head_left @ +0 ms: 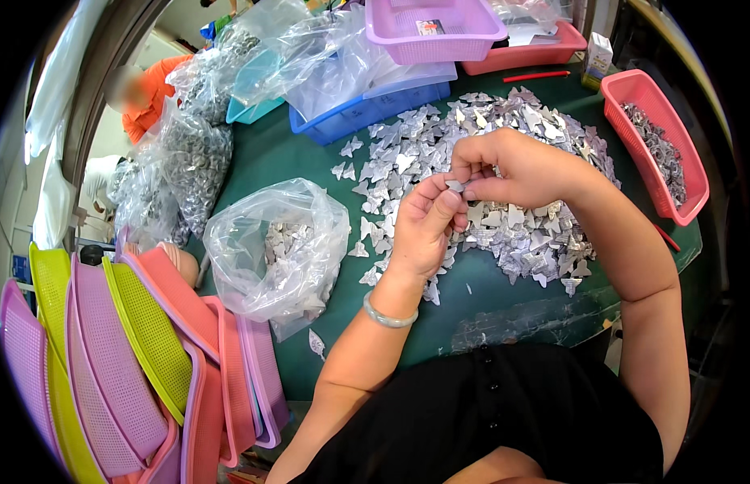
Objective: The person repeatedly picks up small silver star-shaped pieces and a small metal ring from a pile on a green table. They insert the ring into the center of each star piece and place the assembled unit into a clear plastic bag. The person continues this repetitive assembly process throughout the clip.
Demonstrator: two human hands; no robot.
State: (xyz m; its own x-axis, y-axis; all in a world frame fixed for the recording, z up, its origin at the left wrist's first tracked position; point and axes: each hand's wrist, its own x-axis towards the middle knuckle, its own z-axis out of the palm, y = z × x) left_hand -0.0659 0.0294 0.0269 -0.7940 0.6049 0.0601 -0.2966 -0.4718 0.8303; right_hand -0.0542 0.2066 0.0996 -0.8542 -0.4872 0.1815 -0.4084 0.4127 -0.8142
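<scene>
Left hand (423,230) and right hand (508,165) pinched one grey piece (455,185) between them, over the pile (524,234) (bag (325,230) sat left, basket (635,143) right).

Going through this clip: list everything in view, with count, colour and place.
Green table: one, green, centre
Flat pieces: too many to count, silvery, heaped mid-table
Open bag: one, clear, left of heap, pieces inside
Loose piece: one, silvery, below bag
Filled bags: several, clear, upper left
Far baskets: four, teal, blue, purple, red-pink, far side
Right basket: one, pink, holding grey pieces
Carton: one, whitish, far right
Red sticks: two, far side and right edge
Nested baskets: many, purple, pink, yellow-green, lower left
Co-worker: at least one, orange clothing, upper left
Bangle: one, pale, left wrist
Black top: one, lower edge
Left hand, right hand: bare, centre, pinching one small piece
</scene>
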